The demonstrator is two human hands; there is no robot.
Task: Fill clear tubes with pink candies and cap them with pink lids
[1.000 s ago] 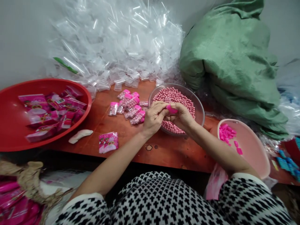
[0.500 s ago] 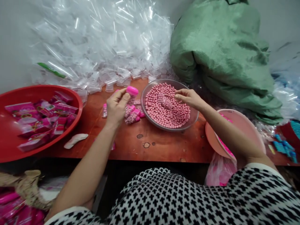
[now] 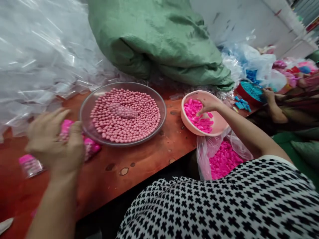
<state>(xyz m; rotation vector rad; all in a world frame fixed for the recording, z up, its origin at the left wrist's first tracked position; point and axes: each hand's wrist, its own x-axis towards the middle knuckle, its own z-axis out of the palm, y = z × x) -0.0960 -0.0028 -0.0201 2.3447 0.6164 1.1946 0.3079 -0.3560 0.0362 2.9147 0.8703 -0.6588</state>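
The right hand [image 3: 208, 107] reaches into the pink basket [image 3: 219, 124], fingertips bunched on the bright pink caps [image 3: 196, 116]. The blurred left hand [image 3: 53, 141] curls over small pink-capped containers [image 3: 88, 147] on the bench [image 3: 149, 159], beside the glass bowl [image 3: 86, 109] of pink beads [image 3: 124, 114]; its grip cannot be told.

This looks like a small hand-packing workshop for sweets. A reddish wooden worktop [image 3: 149, 159] carries a clear dish of pink candy balls [image 3: 124, 114], the landmark here. Left of the dish lies a great heap of empty clear packets [image 3: 37, 59]; behind it slumps a bulky green sack [image 3: 159, 43]. Right of the dish stands a pink bowl of bright pink caps [image 3: 199, 116], with a plastic bag of more caps [image 3: 224, 159] below it. Farther right, another person's hand [image 3: 270, 96] works beside blue pieces [image 3: 251, 90].
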